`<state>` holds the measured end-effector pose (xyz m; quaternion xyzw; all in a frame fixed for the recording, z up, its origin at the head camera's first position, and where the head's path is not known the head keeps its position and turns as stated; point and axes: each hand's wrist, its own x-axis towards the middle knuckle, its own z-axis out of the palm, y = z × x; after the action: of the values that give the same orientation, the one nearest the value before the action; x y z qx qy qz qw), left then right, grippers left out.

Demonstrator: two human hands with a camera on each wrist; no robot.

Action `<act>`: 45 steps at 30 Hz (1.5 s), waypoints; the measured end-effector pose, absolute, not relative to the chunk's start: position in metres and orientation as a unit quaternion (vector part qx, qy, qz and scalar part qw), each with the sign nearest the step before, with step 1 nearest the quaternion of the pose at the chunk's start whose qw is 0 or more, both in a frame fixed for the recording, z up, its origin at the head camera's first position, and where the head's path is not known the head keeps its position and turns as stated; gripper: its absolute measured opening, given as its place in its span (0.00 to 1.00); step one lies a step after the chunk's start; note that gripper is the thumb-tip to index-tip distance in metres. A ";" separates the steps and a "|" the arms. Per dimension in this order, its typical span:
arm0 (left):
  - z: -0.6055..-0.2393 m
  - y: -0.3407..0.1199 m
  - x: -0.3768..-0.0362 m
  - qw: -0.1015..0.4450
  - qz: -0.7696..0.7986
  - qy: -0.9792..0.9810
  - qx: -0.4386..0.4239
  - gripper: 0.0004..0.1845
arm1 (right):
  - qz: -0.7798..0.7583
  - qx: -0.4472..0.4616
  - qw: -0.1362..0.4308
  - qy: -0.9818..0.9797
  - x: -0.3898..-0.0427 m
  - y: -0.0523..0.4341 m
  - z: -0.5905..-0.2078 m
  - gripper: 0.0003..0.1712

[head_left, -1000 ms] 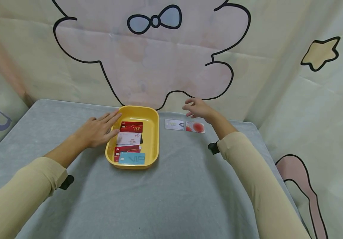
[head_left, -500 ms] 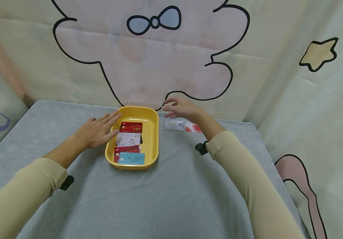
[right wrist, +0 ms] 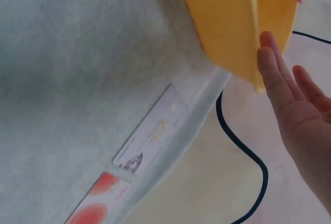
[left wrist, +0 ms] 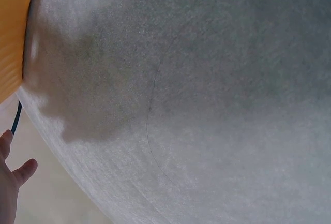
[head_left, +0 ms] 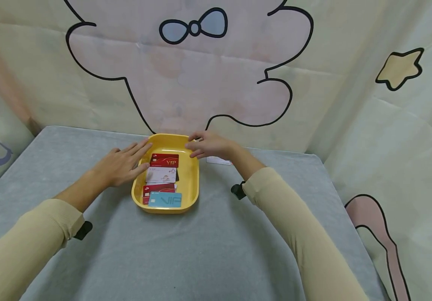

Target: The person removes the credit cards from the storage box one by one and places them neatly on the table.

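A yellow tray (head_left: 189, 179) stands on the cloth in the head view. Inside it lie a red VIP card (head_left: 165, 160), a white card (head_left: 161, 174) over a dark one, another red card (head_left: 156, 189) and a light blue VIP card (head_left: 165, 200). My left hand (head_left: 127, 165) rests fingers-straight along the tray's left rim. Over its far right corner is my right hand (head_left: 212, 146), fingers loosely extended and holding nothing visible; in the right wrist view its fingertips are at the rim. A white VIP card (right wrist: 152, 131) and a red-and-white card (right wrist: 101, 200) lie right of the tray.
Grey-blue cloth (head_left: 201, 251) covers the table. Behind its far edge hangs a printed curtain (head_left: 186, 83), with another at the right (head_left: 407, 138). In the head view, the right hand and forearm cover most of the two loose cards.
My right hand has moved left, from above the two loose cards to the tray's far right corner. My left hand, the tray and the cards have stayed put.
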<state>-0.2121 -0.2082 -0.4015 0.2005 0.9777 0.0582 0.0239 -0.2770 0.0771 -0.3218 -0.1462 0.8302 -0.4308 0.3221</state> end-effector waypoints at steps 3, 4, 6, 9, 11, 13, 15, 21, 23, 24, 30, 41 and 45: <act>-0.401 -0.209 -0.212 0.026 0.058 0.978 0.200 0.40 | -0.426 -0.145 0.330 0.830 -0.275 0.071 -0.324 0.30; -0.400 -0.209 -0.212 0.027 0.058 0.978 0.200 0.40 | -0.423 -0.142 0.331 0.832 -0.275 0.068 -0.325 0.30; -0.400 -0.209 -0.212 0.030 0.057 0.978 0.201 0.41 | -0.418 -0.137 0.336 0.833 -0.275 0.064 -0.327 0.30; -0.400 -0.209 -0.212 0.035 0.057 0.977 0.202 0.41 | -0.413 -0.125 0.354 0.830 -0.275 0.057 -0.330 0.30; -0.400 -0.209 -0.212 0.036 0.058 0.977 0.202 0.41 | -0.407 -0.117 0.367 0.828 -0.273 0.053 -0.331 0.30; -0.400 -0.209 -0.212 0.037 0.062 0.977 0.202 0.41 | -0.402 -0.110 0.379 0.827 -0.272 0.048 -0.332 0.30; -0.400 -0.209 -0.213 0.036 0.064 0.976 0.203 0.40 | -0.391 -0.107 0.388 0.828 -0.271 0.044 -0.332 0.30; -0.401 -0.210 -0.214 0.035 0.068 0.975 0.208 0.40 | -0.368 -0.108 0.423 0.821 -0.269 0.035 -0.331 0.29; -0.401 -0.210 -0.214 0.036 0.068 0.975 0.209 0.40 | -0.364 -0.098 0.433 0.819 -0.269 0.032 -0.332 0.29; -0.401 -0.210 -0.214 0.037 0.068 0.975 0.209 0.40 | -0.363 -0.093 0.437 0.818 -0.269 0.030 -0.333 0.29; -0.402 -0.209 -0.216 0.038 0.070 0.975 0.209 0.40 | -0.351 -0.073 0.444 0.821 -0.267 0.021 -0.338 0.32; -0.402 -0.209 -0.216 0.039 0.072 0.974 0.210 0.40 | -0.351 -0.056 0.430 0.830 -0.267 0.010 -0.342 0.33; -0.403 -0.209 -0.216 0.040 0.071 0.974 0.211 0.40 | -0.351 -0.062 0.420 0.835 -0.265 0.008 -0.342 0.33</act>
<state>-0.2164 -0.2092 -0.4025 0.2115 0.9739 0.0715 0.0403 -0.2653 0.0079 -0.3417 -0.0623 0.8345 -0.3510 0.4201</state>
